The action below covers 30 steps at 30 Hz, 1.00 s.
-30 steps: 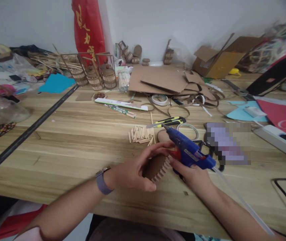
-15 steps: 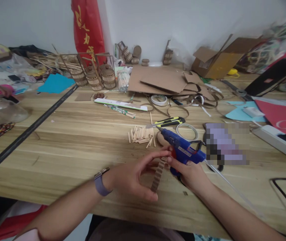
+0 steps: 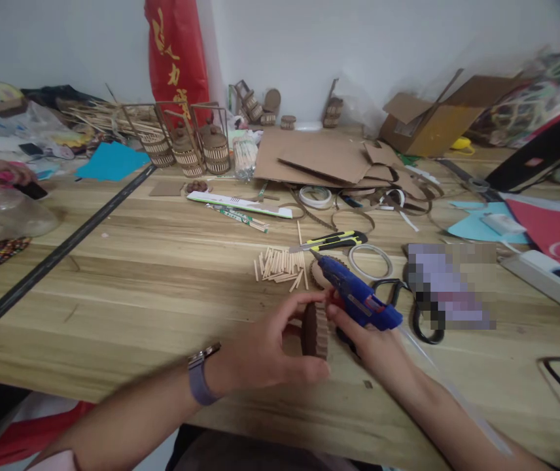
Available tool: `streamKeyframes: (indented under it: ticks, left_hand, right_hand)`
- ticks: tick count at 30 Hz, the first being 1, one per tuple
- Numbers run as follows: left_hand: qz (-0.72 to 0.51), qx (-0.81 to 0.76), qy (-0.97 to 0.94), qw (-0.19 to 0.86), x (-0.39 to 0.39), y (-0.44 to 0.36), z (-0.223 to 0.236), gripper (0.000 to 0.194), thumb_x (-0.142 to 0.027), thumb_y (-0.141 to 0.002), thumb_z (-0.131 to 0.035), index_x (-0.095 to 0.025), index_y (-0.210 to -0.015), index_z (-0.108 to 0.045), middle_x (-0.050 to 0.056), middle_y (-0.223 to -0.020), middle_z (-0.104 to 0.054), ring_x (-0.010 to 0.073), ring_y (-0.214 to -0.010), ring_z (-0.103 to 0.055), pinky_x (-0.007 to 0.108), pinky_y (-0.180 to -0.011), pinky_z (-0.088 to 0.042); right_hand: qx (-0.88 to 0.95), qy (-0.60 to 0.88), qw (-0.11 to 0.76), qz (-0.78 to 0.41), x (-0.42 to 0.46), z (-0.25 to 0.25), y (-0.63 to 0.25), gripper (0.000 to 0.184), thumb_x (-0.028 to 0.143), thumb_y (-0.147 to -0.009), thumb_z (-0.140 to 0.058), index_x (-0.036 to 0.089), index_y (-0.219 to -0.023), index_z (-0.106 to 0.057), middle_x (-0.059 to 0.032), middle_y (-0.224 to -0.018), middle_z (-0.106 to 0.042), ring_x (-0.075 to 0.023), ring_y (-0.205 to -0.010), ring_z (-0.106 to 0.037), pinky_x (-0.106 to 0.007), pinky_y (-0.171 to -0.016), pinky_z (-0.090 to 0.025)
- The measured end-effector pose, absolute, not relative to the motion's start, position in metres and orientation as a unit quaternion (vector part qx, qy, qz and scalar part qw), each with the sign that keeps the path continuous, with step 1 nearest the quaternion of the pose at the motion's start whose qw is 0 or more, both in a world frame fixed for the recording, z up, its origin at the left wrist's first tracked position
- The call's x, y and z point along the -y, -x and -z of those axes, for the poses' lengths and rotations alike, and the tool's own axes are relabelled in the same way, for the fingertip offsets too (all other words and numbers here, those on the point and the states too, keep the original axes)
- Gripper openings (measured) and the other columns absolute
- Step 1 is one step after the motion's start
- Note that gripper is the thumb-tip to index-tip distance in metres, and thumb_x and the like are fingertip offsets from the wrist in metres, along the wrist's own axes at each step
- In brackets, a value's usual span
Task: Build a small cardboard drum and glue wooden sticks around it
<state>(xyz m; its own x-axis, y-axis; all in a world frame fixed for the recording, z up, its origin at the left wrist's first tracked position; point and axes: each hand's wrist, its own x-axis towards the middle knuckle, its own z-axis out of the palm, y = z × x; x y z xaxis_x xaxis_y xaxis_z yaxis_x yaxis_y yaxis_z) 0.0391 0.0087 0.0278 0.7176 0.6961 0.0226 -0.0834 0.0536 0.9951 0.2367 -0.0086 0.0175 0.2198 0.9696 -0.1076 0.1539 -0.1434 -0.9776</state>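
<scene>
My left hand (image 3: pixel 265 343) grips a round cardboard disc (image 3: pixel 315 330) by its rim, thumb below and fingers above. Corrugated ridges run round the disc's edge, and it stands tilted almost edge-on to me. In my right hand (image 3: pixel 371 340) is a blue glue gun (image 3: pixel 358 291), nozzle pointing up and to the left, a clear glue stick trailing from its back. My right fingertips are close to the disc's upper edge; whether they touch it I cannot tell. Just beyond the nozzle lie a pile of short wooden sticks (image 3: pixel 282 265) and a second cardboard disc (image 3: pixel 320 275), partly hidden by the gun.
A utility knife (image 3: pixel 339 241), a tape roll (image 3: pixel 371 261) and black-handled scissors (image 3: pixel 427 320) lie past my hands. Cardboard sheets (image 3: pixel 314 157) and small stick baskets (image 3: pixel 216 154) stand farther back. At the far left another person's hand (image 3: pixel 2 173) is above a clear jar (image 3: pixel 15 212).
My left hand has turned the disc, from its flat face showing, to ridged edge, to nearly edge-on with a sliver of face. The glue gun dipped slightly. The view shifted a little.
</scene>
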Motion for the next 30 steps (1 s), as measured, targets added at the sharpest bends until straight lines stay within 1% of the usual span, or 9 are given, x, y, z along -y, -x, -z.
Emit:
streamKeyframes:
  ticks: [2, 4, 8, 10, 14, 17, 19, 25, 30]
  left_hand:
    - [-0.307, -0.269, -0.625, 0.666, -0.013, -0.036, -0.027, 0.074, -0.031, -0.076, -0.078, -0.028, -0.139, -0.04, 0.011, -0.13, -0.054, 0.0276, -0.117, -0.056, 0.044, -0.1, -0.047]
    - [-0.332, -0.298, -0.635, 0.63, -0.019, -0.033, -0.025, 0.071, -0.026, -0.077, -0.075, -0.027, -0.138, -0.039, 0.011, -0.131, -0.051, 0.0279, -0.12, -0.054, 0.044, -0.101, -0.046]
    - [-0.36, -0.328, -0.654, 0.579, -0.032, -0.03, -0.017, 0.069, -0.025, -0.075, -0.072, -0.025, -0.135, -0.039, 0.011, -0.13, -0.049, 0.0288, -0.123, -0.05, 0.045, -0.103, -0.044]
    - [-0.36, -0.338, -0.64, 0.589, -0.037, -0.03, -0.012, 0.069, -0.03, -0.075, -0.074, -0.025, -0.134, -0.039, 0.01, -0.122, -0.052, 0.0274, -0.117, -0.055, 0.043, -0.098, -0.047]
    - [-0.377, -0.338, -0.6, 0.619, -0.041, -0.03, -0.003, 0.073, -0.04, -0.073, -0.079, -0.026, -0.133, -0.039, 0.006, -0.113, -0.053, 0.023, -0.105, -0.059, 0.041, -0.093, -0.05]
    - [-0.38, -0.329, -0.596, 0.626, -0.04, -0.03, -0.002, 0.074, -0.041, -0.073, -0.08, -0.026, -0.132, -0.04, 0.006, -0.114, -0.053, 0.0231, -0.105, -0.059, 0.042, -0.095, -0.049]
    - [-0.384, -0.336, -0.608, 0.608, -0.039, -0.03, -0.003, 0.072, -0.04, -0.074, -0.079, -0.026, -0.133, -0.04, 0.007, -0.116, -0.053, 0.0244, -0.108, -0.058, 0.043, -0.096, -0.048]
    - [-0.432, -0.371, -0.673, 0.473, -0.041, -0.03, -0.004, 0.065, -0.034, -0.077, -0.076, -0.026, -0.131, -0.042, 0.01, -0.132, -0.044, 0.0282, -0.121, -0.049, 0.047, -0.103, -0.044]
    - [-0.438, -0.351, -0.732, 0.386, -0.041, -0.031, -0.004, 0.061, -0.03, -0.078, -0.075, -0.027, -0.13, -0.042, 0.01, -0.131, -0.041, 0.0284, -0.127, -0.042, 0.048, -0.109, -0.038]
  right_hand:
    - [0.432, 0.599, 0.499, -0.453, 0.007, -0.011, -0.24, 0.034, 0.051, -0.066, -0.079, 0.025, -0.087, -0.069, -0.0025, -0.079, -0.069, -0.0209, -0.073, -0.062, -0.033, -0.068, -0.051]
    - [0.403, 0.555, 0.527, -0.502, 0.005, -0.007, -0.241, 0.031, 0.049, -0.066, -0.08, 0.025, -0.081, -0.069, -0.0002, -0.071, -0.065, -0.0172, -0.066, -0.058, -0.03, -0.062, -0.048]
    - [0.385, 0.495, 0.565, -0.536, 0.003, -0.014, -0.241, 0.026, 0.044, -0.067, -0.081, 0.024, -0.069, -0.065, 0.0011, -0.067, -0.06, -0.0149, -0.068, -0.055, -0.027, -0.064, -0.045]
    - [0.396, 0.482, 0.54, -0.565, 0.003, -0.021, -0.241, 0.026, 0.045, -0.068, -0.08, 0.023, -0.067, -0.066, 0.0002, -0.066, -0.06, -0.0151, -0.068, -0.055, -0.027, -0.065, -0.045]
    - [0.389, 0.519, 0.456, -0.609, 0.0, -0.035, -0.242, 0.033, 0.05, -0.063, -0.081, 0.02, -0.061, -0.066, -0.0027, -0.063, -0.062, -0.015, -0.061, -0.053, -0.027, -0.054, -0.041]
    - [0.391, 0.561, 0.444, -0.579, -0.006, -0.042, -0.241, 0.036, 0.051, -0.055, -0.083, 0.02, -0.057, -0.066, -0.0036, -0.061, -0.062, -0.0157, -0.06, -0.054, -0.027, -0.054, -0.042]
    - [0.405, 0.566, 0.457, -0.554, -0.011, -0.042, -0.24, 0.037, 0.052, -0.055, -0.083, 0.02, -0.054, -0.065, -0.0032, -0.058, -0.061, -0.0158, -0.061, -0.054, -0.027, -0.055, -0.043]
    - [0.432, 0.583, 0.481, -0.492, -0.011, -0.029, -0.247, 0.039, 0.053, -0.057, -0.081, 0.019, -0.056, -0.063, -0.003, -0.057, -0.061, -0.0161, -0.059, -0.054, -0.027, -0.052, -0.041]
    - [0.444, 0.632, 0.467, -0.43, 0.001, -0.022, -0.248, 0.034, 0.05, -0.058, -0.08, 0.02, -0.058, -0.065, -0.0029, -0.057, -0.064, -0.0165, -0.056, -0.057, -0.028, -0.053, -0.043]
